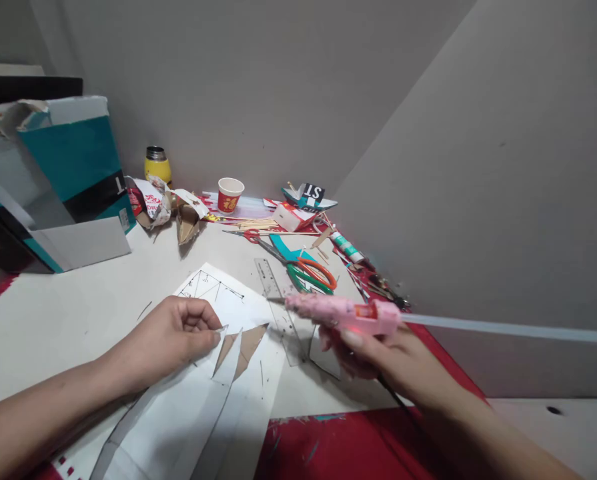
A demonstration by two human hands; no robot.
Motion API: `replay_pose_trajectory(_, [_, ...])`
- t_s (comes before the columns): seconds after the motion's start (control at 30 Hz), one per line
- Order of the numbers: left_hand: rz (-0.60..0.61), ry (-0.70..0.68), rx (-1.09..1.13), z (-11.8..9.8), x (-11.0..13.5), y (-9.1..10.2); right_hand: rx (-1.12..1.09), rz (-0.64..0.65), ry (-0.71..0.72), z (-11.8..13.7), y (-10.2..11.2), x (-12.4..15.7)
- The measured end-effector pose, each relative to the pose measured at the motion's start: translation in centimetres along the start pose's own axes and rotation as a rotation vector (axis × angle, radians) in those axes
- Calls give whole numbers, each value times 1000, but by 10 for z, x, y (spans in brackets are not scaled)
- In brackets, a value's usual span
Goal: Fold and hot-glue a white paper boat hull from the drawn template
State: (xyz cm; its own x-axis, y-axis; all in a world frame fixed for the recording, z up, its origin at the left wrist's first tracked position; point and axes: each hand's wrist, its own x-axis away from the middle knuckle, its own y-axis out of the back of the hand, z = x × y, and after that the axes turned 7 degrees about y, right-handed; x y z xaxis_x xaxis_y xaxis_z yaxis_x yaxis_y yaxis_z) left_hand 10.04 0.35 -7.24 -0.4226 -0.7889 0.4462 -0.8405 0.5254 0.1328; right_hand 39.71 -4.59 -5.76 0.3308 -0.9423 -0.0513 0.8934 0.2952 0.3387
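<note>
My right hand (363,350) is wrapped round a pink hot glue gun (338,313), its nozzle pointing left. A long clear glue stick (508,328) runs out of its back end to the right. My left hand (188,333) is closed, thumb and forefinger pinching the tip of a cut cardboard piece (231,393) with white faces and brown inner flaps. The long white body of this piece stretches toward me over a paper sheet with a line drawing (208,287). A clear ruler (281,313) lies between the two hands.
Large scissors (311,273) with orange and green handles lie beyond the ruler. Further back are a paper cup (231,195), a yellow bottle (157,165), wooden sticks (251,225) and cardboard scraps. A cut teal box (73,167) stands at left. Grey walls bound the back and right.
</note>
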Motion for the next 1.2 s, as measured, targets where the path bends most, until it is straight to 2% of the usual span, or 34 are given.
replay_pose_trajectory(0.17, [-46,-22,-9,-6,7,-8,313,239,265,18,-23,-10])
replay_pose_trajectory(0.33, [-126,-82,-175,-3,12,-12,325,290,419,23,-24,-13])
replay_pose_trajectory(0.4, [-161,-136,-301,0,14,-13,310,288,422,22,-25,-12])
replay_pose_trajectory(0.57, [-228,-413,-604,5,20,-17,358,276,395,22,-26,-5])
replay_pose_trajectory(0.63, [-235,-483,-677,5,24,-19,373,245,387,24,-25,-2])
replay_pose_trajectory(0.77, [-232,-559,-773,5,29,-22,333,190,344,27,-22,4])
replay_pose_trajectory(0.9, [-234,-632,-834,5,32,-24,307,215,315,29,-20,6])
replay_pose_trajectory(1.1, [-279,-763,-909,9,34,-26,353,331,391,31,-20,4])
replay_pose_trajectory(1.2, [-270,-779,-924,10,36,-26,376,314,375,34,-20,4])
